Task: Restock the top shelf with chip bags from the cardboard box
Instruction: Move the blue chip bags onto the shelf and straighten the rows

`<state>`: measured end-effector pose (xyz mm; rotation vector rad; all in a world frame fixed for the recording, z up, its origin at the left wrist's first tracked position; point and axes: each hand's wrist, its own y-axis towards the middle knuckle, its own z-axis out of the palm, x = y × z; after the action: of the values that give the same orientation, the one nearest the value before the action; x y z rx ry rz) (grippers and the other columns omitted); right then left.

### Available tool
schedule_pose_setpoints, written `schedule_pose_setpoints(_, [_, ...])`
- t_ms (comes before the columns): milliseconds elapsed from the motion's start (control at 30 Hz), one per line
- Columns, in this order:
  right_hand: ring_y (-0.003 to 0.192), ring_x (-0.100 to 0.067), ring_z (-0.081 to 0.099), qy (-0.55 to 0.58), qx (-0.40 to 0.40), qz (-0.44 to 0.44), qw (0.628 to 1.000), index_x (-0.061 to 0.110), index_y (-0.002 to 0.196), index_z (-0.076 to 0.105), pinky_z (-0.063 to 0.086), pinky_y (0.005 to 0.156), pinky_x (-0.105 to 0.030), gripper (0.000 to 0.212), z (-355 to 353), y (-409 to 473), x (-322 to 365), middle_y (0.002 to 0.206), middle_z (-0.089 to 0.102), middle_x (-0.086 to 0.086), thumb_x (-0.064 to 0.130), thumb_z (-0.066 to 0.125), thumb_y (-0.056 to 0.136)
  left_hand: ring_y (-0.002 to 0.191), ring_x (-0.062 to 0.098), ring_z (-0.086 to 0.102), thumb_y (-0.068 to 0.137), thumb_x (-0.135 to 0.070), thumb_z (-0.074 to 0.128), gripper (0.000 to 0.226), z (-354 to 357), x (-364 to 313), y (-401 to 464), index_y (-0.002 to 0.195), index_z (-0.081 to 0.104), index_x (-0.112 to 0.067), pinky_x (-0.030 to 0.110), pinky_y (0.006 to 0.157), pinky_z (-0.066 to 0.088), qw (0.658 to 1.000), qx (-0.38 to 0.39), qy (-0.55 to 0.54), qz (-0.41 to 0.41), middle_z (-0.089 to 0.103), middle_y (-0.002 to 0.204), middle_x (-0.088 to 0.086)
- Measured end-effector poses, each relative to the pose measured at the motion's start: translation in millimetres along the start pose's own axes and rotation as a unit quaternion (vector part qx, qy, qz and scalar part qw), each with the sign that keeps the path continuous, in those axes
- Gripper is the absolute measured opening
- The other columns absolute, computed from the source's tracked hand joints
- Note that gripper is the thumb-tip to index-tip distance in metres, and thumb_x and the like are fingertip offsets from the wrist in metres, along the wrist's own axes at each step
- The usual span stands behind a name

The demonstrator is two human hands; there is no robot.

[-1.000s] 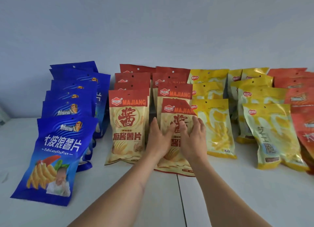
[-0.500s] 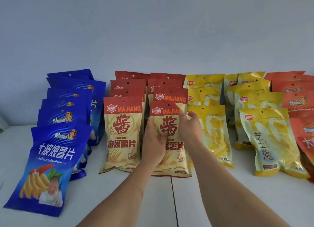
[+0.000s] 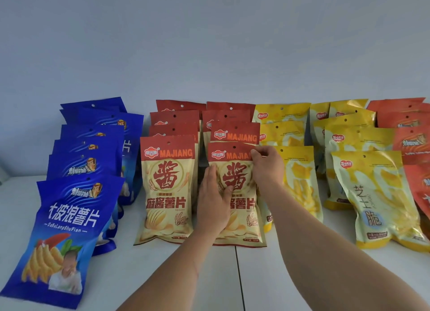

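Since a second ago we have stood the front red bag [image 3: 235, 194] upright in its row on the shelf [image 3: 302, 275]. Our left hand [image 3: 215, 203] presses flat, fingers straight, against its face; our right hand [image 3: 267, 168] pinches its top corner. We judge this bag nearly placed.

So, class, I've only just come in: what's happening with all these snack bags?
A person is standing a red-and-cream MAJIANG chip bag upright at the front of its row on the white shelf. The left hand lies flat against the bag's front, while the right hand pinches its top right corner. Rows of blue bags, yellow bags and orange bags flank it.
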<state>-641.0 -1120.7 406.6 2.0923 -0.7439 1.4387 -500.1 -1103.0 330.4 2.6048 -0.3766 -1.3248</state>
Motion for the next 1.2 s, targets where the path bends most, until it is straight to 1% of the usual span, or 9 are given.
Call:
schedule_pose_setpoints(133, [0.099,-0.019,0.06,-0.105,0.017,-0.08,0.991,0.022,0.113,0.066,0.047,0.076,-0.03,0.018,2.8,13.6,-0.6,0.112,0.061,0.006,0.016,0.059,0.097,0.151,0.017,0.025,0.101,-0.042,0.051,0.072,0.3,2.5,1.2,0.159,0.009,-0.029,0.049,0.118,0.035,1.0,0.001,0.009,0.003,0.023,0.165,-0.005])
schedule_pose_setpoints(233, [0.108,-0.024,0.057,-0.186,0.03,-0.124,0.974,0.021,0.117,0.066,0.048,0.084,-0.035,0.022,4.1,19.8,-5.7,0.12,0.059,0.001,0.017,0.056,0.098,0.153,0.017,0.017,0.102,-0.046,0.045,0.072,-0.3,1.1,1.3,0.16,0.005,-0.03,0.048,0.121,0.032,0.999,0.018,0.032,-0.005,0.011,0.168,-0.005])
schedule_pose_setpoints(367, [0.12,-0.027,0.054,-0.138,0.012,-0.116,0.984,0.02,0.137,0.053,0.049,0.095,-0.04,0.037,8.9,21.0,-0.9,0.137,0.05,-0.006,0.033,0.051,0.102,0.155,0.021,0.01,0.102,-0.056,0.032,0.068,-2.5,-2.7,-3.8,0.16,0.007,-0.03,0.05,0.121,0.03,0.997,0.016,0.08,-0.006,-0.001,0.169,-0.005])
schedule_pose_setpoints(567, [0.142,-0.026,0.038,-0.087,0.061,-0.107,0.989,0.02,0.157,0.023,0.044,0.109,-0.045,0.074,19.8,18.0,6.4,0.158,0.032,-0.007,0.056,0.05,0.098,0.155,0.025,-0.01,0.081,-0.087,-0.006,0.093,-5.8,-8.4,-27.0,0.158,-0.01,-0.035,0.047,0.122,0.002,0.974,0.032,0.221,0.037,-0.015,0.168,0.001])
schedule_pose_setpoints(667, [0.149,-0.025,0.026,-0.081,0.076,-0.108,0.988,0.02,0.159,0.018,0.037,0.114,-0.046,0.077,26.3,17.2,8.1,0.163,0.024,-0.006,0.056,0.049,0.098,0.154,0.029,-0.016,0.076,-0.091,-0.006,0.1,-9.2,-8.0,-30.7,0.158,-0.011,-0.035,0.047,0.121,-0.005,0.952,0.074,0.29,0.061,-0.02,0.167,0.002])
schedule_pose_setpoints(800, [0.15,-0.022,0.024,-0.073,0.091,-0.127,0.985,0.017,0.159,0.018,0.032,0.115,-0.04,0.077,33.9,17.9,7.8,0.163,0.025,-0.004,0.053,0.049,0.099,0.153,0.033,-0.02,0.079,-0.089,-0.002,0.097,-14.7,-7.0,-20.0,0.159,-0.009,-0.035,0.046,0.117,-0.012,0.933,0.101,0.338,0.071,-0.021,0.167,0.002])
schedule_pose_setpoints(967, [0.149,-0.025,0.027,-0.033,0.086,-0.081,0.992,0.014,0.159,0.015,0.03,0.119,-0.045,0.086,41.6,32.3,8.1,0.161,0.03,-0.008,0.065,0.043,0.095,0.154,0.039,-0.007,0.089,-0.085,0.012,0.086,-15.5,0.0,-11.7,0.159,0.008,-0.036,0.05,0.115,-0.008,0.925,0.092,0.355,0.099,-0.005,0.17,0.004])
schedule_pose_setpoints(1067, [0.143,-0.026,0.038,-0.016,0.121,-0.075,0.99,0.021,0.157,0.02,0.035,0.116,-0.047,0.085,43.3,37.9,8.2,0.156,0.041,-0.004,0.073,0.035,0.092,0.154,0.04,-0.004,0.087,-0.086,0.006,0.087,-13.3,2.9,-12.7,0.159,0.007,-0.037,0.049,0.117,-0.003,0.925,0.092,0.357,0.097,-0.004,0.17,0.004])
schedule_pose_setpoints(1200, [0.145,-0.025,0.034,-0.059,0.149,-0.105,0.981,0.021,0.159,0.018,0.032,0.118,-0.047,0.08,40.8,37.2,4.5,0.158,0.037,-0.003,0.069,0.033,0.096,0.154,0.04,-0.003,0.086,-0.084,0.0,0.088,-13.7,2.7,-9.9,0.159,0.008,-0.036,0.053,0.122,0.006,0.922,0.097,0.364,0.092,-0.004,0.17,0.004])
